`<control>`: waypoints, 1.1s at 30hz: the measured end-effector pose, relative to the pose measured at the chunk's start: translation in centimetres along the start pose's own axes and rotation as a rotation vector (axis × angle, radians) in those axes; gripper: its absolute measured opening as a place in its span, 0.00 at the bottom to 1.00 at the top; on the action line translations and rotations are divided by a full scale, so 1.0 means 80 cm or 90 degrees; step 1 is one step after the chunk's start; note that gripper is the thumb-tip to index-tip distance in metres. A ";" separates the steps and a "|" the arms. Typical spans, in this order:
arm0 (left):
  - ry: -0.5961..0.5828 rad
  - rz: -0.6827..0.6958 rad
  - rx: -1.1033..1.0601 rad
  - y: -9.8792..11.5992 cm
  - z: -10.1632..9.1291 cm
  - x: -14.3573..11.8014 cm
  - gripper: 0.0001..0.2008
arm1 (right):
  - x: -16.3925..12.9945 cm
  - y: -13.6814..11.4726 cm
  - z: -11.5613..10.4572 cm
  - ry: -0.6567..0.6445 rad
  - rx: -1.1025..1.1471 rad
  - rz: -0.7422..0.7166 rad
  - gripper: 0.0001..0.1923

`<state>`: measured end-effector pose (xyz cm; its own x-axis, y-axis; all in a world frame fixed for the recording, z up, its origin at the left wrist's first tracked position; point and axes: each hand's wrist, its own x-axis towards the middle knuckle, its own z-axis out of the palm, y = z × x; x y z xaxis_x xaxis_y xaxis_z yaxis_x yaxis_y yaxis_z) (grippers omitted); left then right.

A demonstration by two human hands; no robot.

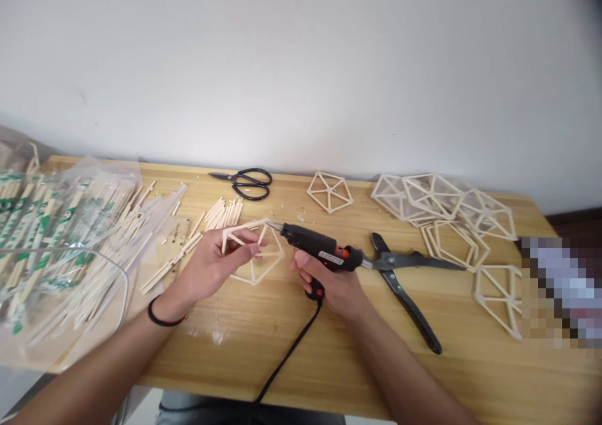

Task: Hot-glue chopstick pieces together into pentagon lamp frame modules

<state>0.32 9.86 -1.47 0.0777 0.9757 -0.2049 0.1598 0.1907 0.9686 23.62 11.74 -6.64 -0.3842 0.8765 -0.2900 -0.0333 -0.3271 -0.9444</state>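
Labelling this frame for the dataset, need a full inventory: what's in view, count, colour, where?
glue gun: 1, black with orange trigger, in right hand, nozzle at the frame
stick frame: 1, pale wood, held in left hand
finished frames: several, pale wood, far right of table; one more apart near scissors
scissors: 1, black, far edge
cutters: 1, black handles, right of glue gun
loose sticks: many, pale wood, centre-left
bagged chopsticks: many, clear and green wrappers, left
table: 1, light wood
left hand: 1, black wristband
right hand: 1, gripping glue gun
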 end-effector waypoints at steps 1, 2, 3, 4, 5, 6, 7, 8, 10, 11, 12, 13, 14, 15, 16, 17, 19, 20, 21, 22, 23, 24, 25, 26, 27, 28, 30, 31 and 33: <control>-0.003 -0.001 0.001 -0.001 0.000 0.000 0.11 | 0.000 -0.001 0.000 -0.004 0.001 -0.007 0.26; -0.008 -0.002 0.000 -0.001 0.000 0.000 0.11 | 0.000 -0.002 0.001 -0.011 -0.001 -0.013 0.26; -0.013 -0.001 -0.001 -0.002 -0.001 0.000 0.11 | 0.000 -0.003 0.001 -0.018 -0.005 -0.015 0.26; -0.018 0.000 -0.003 -0.002 -0.001 0.000 0.11 | 0.000 -0.004 0.001 -0.023 -0.011 -0.015 0.26; -0.023 0.003 -0.004 -0.002 -0.001 0.000 0.11 | 0.000 -0.005 0.002 -0.023 -0.017 -0.011 0.26; -0.026 0.004 -0.004 -0.002 -0.001 0.000 0.11 | 0.000 -0.005 0.002 -0.019 -0.022 -0.005 0.27; -0.026 0.005 -0.003 -0.001 -0.001 0.000 0.11 | 0.000 -0.005 0.002 -0.013 -0.025 0.001 0.27; -0.025 0.005 -0.001 -0.001 -0.001 0.000 0.11 | 0.000 -0.005 0.001 -0.009 -0.026 0.005 0.27; -0.022 0.001 0.006 0.001 0.000 0.000 0.11 | 0.000 -0.002 0.000 -0.007 -0.016 0.003 0.27; -0.021 0.000 0.008 0.001 0.000 0.000 0.11 | 0.000 -0.001 0.000 -0.007 -0.008 -0.002 0.26; -0.021 0.000 0.008 0.001 0.000 0.000 0.11 | 0.000 0.000 -0.001 -0.009 0.001 -0.006 0.25; -0.023 0.002 0.008 0.001 0.000 0.000 0.10 | -0.001 0.001 -0.001 -0.014 0.008 -0.008 0.25; -0.025 0.003 0.006 0.001 -0.001 -0.001 0.10 | -0.001 0.001 -0.001 -0.023 0.012 -0.009 0.25; -0.028 0.005 0.004 0.000 -0.001 -0.001 0.10 | -0.002 0.001 0.000 -0.033 0.012 -0.009 0.24; -0.030 0.008 0.003 0.000 -0.001 -0.001 0.10 | -0.002 0.000 0.000 -0.042 0.009 -0.009 0.24; -0.031 0.009 0.003 0.000 -0.001 -0.001 0.10 | -0.002 0.000 0.000 -0.048 0.005 -0.009 0.24; -0.029 0.011 0.005 0.000 -0.002 -0.001 0.10 | -0.002 0.000 0.001 -0.044 0.006 -0.010 0.24; -0.027 0.011 0.007 0.000 -0.002 -0.001 0.10 | -0.001 0.000 0.001 -0.032 0.009 -0.011 0.24; -0.024 0.010 0.009 0.001 -0.002 -0.001 0.10 | -0.001 0.001 0.000 -0.019 0.013 -0.011 0.24; -0.021 0.008 0.011 0.001 -0.002 0.000 0.10 | 0.000 0.001 0.000 -0.010 0.018 -0.014 0.24; -0.020 0.007 0.013 0.001 -0.002 0.000 0.10 | 0.000 0.001 -0.001 -0.007 0.021 -0.018 0.25; -0.023 0.006 0.016 0.001 -0.001 0.000 0.10 | -0.001 0.000 -0.001 -0.013 0.019 -0.019 0.25; -0.025 0.006 0.017 0.001 -0.001 0.000 0.11 | -0.001 -0.001 -0.001 -0.025 0.016 -0.017 0.25; -0.029 0.008 0.018 0.000 -0.001 0.000 0.11 | -0.001 -0.003 -0.001 -0.036 0.011 -0.012 0.25; -0.032 0.011 0.021 0.000 -0.001 0.000 0.10 | -0.001 -0.004 -0.001 -0.042 0.005 -0.005 0.25; -0.033 0.014 0.024 0.000 -0.001 0.000 0.10 | -0.001 -0.005 -0.001 -0.042 0.000 0.000 0.26; -0.026 0.029 0.040 0.000 -0.001 0.001 0.10 | -0.001 -0.005 -0.001 -0.023 0.001 0.002 0.26; -0.019 0.047 0.059 0.000 -0.001 0.001 0.09 | 0.000 -0.004 -0.001 -0.010 0.006 -0.001 0.26; 0.002 0.113 0.125 -0.001 -0.001 0.002 0.09 | 0.001 -0.001 -0.002 0.008 0.018 -0.011 0.27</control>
<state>0.24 10.01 -1.56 0.1180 0.9925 -0.0332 0.3313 -0.0078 0.9435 23.76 11.87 -6.60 -0.3721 0.8862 -0.2760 -0.0663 -0.3219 -0.9444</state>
